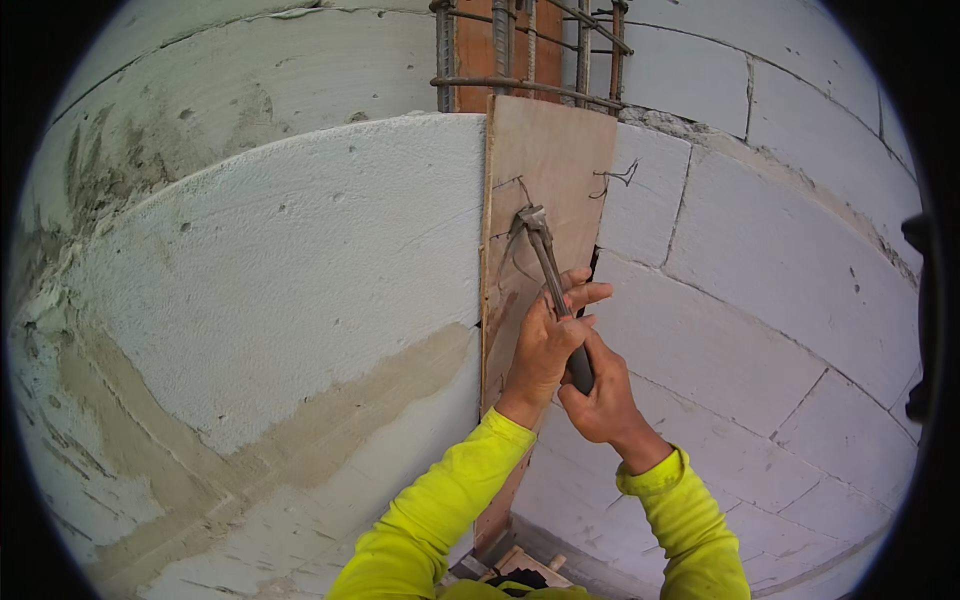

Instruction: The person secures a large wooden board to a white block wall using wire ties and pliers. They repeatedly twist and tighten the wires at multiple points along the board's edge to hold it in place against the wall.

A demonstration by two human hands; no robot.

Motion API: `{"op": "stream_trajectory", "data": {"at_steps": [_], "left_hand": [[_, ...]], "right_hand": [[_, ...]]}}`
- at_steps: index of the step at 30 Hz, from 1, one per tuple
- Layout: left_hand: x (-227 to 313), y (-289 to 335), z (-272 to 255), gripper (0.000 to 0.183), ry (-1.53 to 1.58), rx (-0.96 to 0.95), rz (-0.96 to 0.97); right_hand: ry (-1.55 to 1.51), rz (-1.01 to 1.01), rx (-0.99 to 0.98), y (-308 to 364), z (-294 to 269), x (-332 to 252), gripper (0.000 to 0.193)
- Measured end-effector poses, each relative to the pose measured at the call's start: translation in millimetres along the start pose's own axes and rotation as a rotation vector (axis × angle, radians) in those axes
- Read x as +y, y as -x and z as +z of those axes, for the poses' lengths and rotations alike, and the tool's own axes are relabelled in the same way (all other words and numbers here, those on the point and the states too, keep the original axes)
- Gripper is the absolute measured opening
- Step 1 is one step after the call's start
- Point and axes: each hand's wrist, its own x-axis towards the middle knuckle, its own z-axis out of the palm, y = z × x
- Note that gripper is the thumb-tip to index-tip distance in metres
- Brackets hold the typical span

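A pair of long-handled pincers (549, 262) points up and slightly left, its jaws at a thin tie wire (522, 188) that sticks out of a plywood board (560, 140). Whether the jaws grip the wire is too small to tell. My left hand (543, 352) is around the middle of the handles, some of its fingers stretched out behind them. Lower down, my right hand (606, 392) is closed on the dark grip at the handle end. A second twisted wire (618, 175) pokes out at the board's right edge.
Pale block walls stand left (300, 250) and right (740, 260) of the board, with grey mortar (330, 420) smeared on the left one. Above the board rises a rebar cage (530, 50) with protruding bar ends. Wood pieces (530, 565) lie at the bottom.
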Motion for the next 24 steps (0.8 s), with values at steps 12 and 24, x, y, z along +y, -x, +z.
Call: {"op": "stream_trajectory", "data": {"at_steps": [12, 24], "left_hand": [[-4, -31, 45, 0.019, 0.699, -0.234, -0.001], [-10, -83, 87, 0.035, 0.713, -0.052, 0.082]], "right_hand": [[0.157, 0.384, -0.480, -11, -111, -75, 0.047], [1.512, -0.570, 0.155, -50, -142, -37, 0.088]]}}
